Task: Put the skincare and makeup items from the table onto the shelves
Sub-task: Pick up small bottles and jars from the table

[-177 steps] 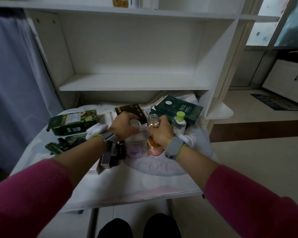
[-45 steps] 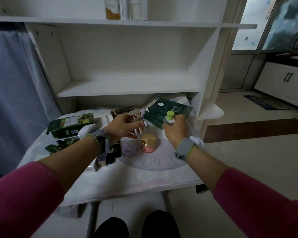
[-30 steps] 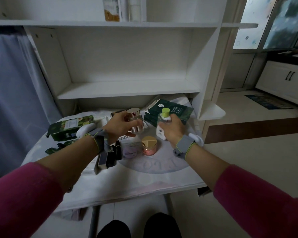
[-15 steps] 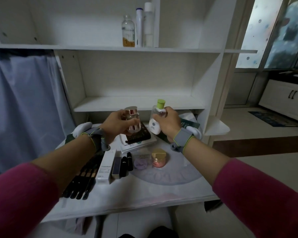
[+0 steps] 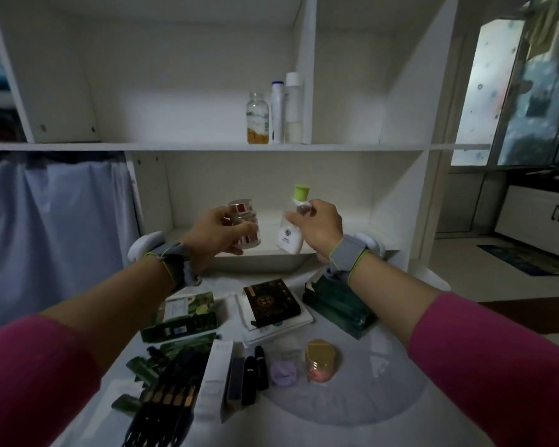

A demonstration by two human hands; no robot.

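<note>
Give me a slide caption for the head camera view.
Left hand holds a rose-gold-capped glass jar, right hand a green-capped translucent bottle, both in front of the white lower shelf.

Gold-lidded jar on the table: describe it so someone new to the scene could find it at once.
Look at the white table below the shelf unit. Just right of a lilac puff, nearer the viewer than the dark green boxes, stands the gold-lidded jar. It alone is round with a shiny gold lid and pink body.
</note>
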